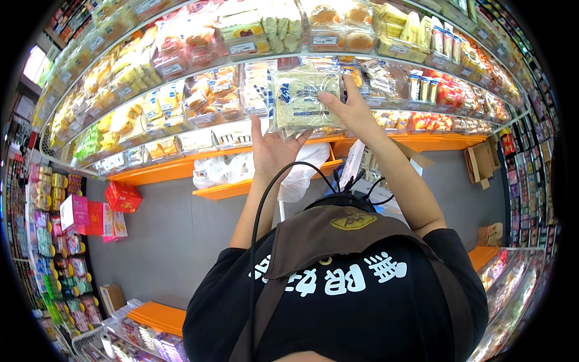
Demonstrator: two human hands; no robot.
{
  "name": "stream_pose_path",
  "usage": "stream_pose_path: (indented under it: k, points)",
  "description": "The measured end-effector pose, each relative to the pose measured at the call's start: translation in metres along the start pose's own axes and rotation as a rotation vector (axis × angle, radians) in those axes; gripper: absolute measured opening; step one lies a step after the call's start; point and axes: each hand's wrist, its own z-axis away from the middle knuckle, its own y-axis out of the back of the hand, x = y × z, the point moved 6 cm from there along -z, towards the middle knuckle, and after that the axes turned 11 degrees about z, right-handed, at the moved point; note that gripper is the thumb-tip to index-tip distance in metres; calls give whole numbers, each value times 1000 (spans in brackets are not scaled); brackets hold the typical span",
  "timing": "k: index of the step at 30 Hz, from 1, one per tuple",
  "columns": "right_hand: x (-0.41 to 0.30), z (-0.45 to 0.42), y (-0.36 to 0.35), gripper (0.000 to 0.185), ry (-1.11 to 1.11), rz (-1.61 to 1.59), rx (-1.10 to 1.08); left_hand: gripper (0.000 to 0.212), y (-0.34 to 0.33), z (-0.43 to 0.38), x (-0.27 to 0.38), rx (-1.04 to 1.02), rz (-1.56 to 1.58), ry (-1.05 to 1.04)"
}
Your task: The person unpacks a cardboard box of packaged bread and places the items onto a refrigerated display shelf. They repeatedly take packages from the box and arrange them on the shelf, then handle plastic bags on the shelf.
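A clear plastic pack of sliced bread (307, 102) with blue printing is held up in front of the middle shelf. My right hand (355, 111) is shut on its right side, the thumb lying across the front. Just below the pack's lower left corner is my left hand (276, 151), palm up with thumb and fingers spread. Its fingertips are at the pack's lower edge; whether they touch it cannot be told. Behind the pack, bagged breads and pastries stand in clear shelf bins, among them a bin of round rolls (212, 92) on the left.
An orange drawer (226, 191) juts from the shelf base, with white plastic bags (226, 169) in it. Open cardboard cartons (480, 163) stand at the right. Red boxes (123, 197) sit on the grey floor at left. A black cable (258, 226) loops near my left forearm.
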Motion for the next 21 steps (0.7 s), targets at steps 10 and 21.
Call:
stream_pose_path:
  k: [10,21]
  points:
    - [-1,11,-11,62,59,39,-1,58,2,15,5,111,-88,-57]
    - [8,34,2,67,-28,300,77,52,36,-8,4,232,-284,95]
